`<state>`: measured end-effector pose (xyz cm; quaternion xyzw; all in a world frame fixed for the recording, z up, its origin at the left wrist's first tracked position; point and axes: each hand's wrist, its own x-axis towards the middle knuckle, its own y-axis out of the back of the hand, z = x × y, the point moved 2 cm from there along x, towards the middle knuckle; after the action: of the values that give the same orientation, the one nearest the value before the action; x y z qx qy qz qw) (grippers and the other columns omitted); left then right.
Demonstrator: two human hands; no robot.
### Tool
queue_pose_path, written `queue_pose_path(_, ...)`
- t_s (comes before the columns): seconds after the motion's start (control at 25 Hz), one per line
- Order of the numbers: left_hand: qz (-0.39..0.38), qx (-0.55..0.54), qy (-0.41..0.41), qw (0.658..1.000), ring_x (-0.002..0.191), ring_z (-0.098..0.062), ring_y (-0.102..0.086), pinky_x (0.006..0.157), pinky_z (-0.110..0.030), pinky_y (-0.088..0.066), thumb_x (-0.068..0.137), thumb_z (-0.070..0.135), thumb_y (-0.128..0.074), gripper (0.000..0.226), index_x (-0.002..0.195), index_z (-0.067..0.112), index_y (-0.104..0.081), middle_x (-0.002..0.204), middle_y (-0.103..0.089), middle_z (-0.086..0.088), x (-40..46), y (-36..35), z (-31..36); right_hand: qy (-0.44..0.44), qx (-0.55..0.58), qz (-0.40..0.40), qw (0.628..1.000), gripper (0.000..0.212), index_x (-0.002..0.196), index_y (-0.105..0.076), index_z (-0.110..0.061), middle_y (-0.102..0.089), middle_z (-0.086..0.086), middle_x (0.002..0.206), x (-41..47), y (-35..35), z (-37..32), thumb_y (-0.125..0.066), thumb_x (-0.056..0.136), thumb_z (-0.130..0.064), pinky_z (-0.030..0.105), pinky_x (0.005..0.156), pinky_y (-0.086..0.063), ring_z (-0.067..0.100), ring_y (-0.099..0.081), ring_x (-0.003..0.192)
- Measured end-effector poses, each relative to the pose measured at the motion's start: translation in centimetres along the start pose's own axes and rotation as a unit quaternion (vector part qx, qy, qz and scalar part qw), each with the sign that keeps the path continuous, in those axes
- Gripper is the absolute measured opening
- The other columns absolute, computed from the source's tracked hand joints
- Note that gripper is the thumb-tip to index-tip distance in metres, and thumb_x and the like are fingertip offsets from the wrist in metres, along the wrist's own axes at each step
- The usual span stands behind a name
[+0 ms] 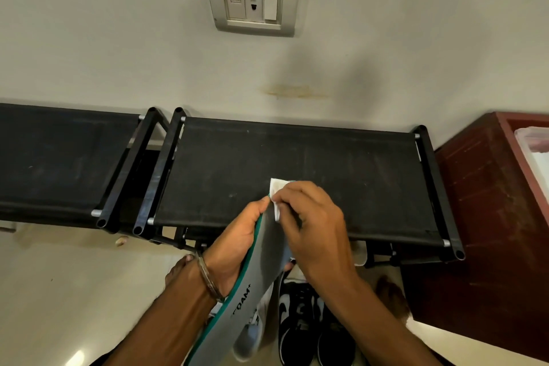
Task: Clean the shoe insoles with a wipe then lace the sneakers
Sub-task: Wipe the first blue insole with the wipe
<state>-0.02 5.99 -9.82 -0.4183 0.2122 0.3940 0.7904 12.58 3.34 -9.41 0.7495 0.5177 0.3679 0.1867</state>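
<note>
A black fabric-topped metal rack (pixel 297 163) runs along the pale wall, its front edge just beyond the hands, a dark red wooden cabinet (pixel 481 217) close at its right end. Black-and-white sneakers (pixel 303 324) sit on the floor below. The grey foam insole with a green edge (pixel 261 282) slants upward over them, gripped along its left edge by the left hand (pixel 237 244). The right hand (pixel 309 223) pinches a small white wipe (pixel 276 193) against the insole's top end.
</note>
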Motion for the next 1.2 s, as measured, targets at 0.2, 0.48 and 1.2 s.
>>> queue_pose_path(0.2, -0.005, -0.004, -0.004, 1.0, 0.08, -0.024, -0.064, 0.075, -0.039, -0.048, 0.098, 0.053, -0.036, 0.058, 0.109, 0.01, -0.072, 0.097, -0.067, -0.019, 0.1, -0.4, -0.1, -0.031, -0.008, 0.024, 0.999, 0.012, 0.094, -0.072, -0.01, -0.066, 0.0, 0.098, -0.2, 0.3, 0.1, -0.069, 0.086, -0.003, 0.026, 0.082, -0.053, 0.011, -0.061, 0.091)
queue_pose_path(0.48, -0.03, -0.054, 0.001, 0.998, 0.089, -0.027, -0.065, 0.08, -0.042, -0.049, 0.096, 0.057, -0.036, 0.061, 0.124, 0.011, -0.065, 0.109, -0.066, -0.019, -0.1, 0.0, 0.2, -0.052, -0.023, 0.038, 0.998, 0.014, 0.093, -0.071, -0.01, -0.066, 0.001, 0.097, -0.3, 0.6, 1.0, -0.072, 0.084, 0.0, 0.02, 0.08, -0.054, 0.01, -0.06, 0.087)
queue_pose_path(1.2, -0.045, -0.148, -0.007, 0.988, 0.124, -0.034, -0.056, 0.093, -0.049, -0.047, 0.093, 0.068, -0.026, 0.074, 0.133, 0.016, -0.06, 0.137, -0.058, -0.008, 0.6, 1.3, 0.4, -0.191, 0.122, 0.104, 0.968, 0.023, 0.092, -0.069, -0.027, -0.068, -0.009, 0.093, 0.9, 3.2, 2.1, -0.072, 0.086, -0.005, 0.016, 0.072, -0.055, 0.005, -0.067, 0.086)
